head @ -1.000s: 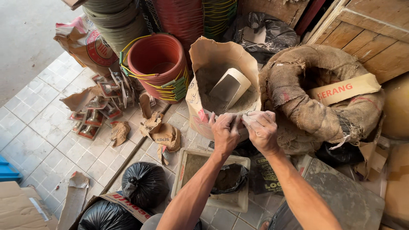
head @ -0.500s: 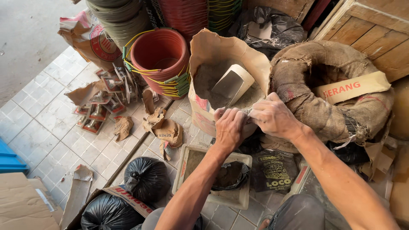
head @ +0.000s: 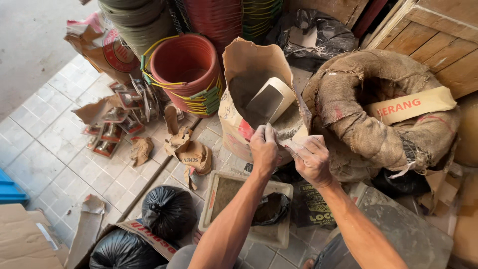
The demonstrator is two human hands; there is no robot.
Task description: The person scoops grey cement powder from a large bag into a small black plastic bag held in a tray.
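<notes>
The clear plastic bag (head: 294, 144) sat pinched between both hands just in front of the open brown paper sack (head: 249, 69), its crumpled film stretched roughly level from one hand to the other, so its long axis ran left to right across the view; which end held its mouth could not be told.

At far left, pale square floor tiles (head: 45, 144) carried torn scraps of brown paper (head: 191, 154) and small printed packets (head: 112, 132). Beside them stood a stack of red plastic buckets (head: 184, 65), ribbed and round, tied with yellow and green strapping. Nearer the wearer lay two glossy, knotted black bin bags (head: 169, 211) and a shallow cream tray (head: 276, 234) dusted with grey powder.

The left hand (head: 264, 149) was closed on the bag's left edge, fingers curled over it. The paper sack stood upright with its mouth gaping, grey powder inside and a boxy cream scoop (head: 271, 99) leaning in it. The right hand (head: 311, 159) gripped the bag's right side in a loose fist. Farther right slumped a coarse burlap sack (head: 368, 109) with a thick rolled rim, and behind it wooden planks (head: 438, 40).

Against the frame half a second before, both hands had dropped slightly lower and closer together in front of the paper sack.
</notes>
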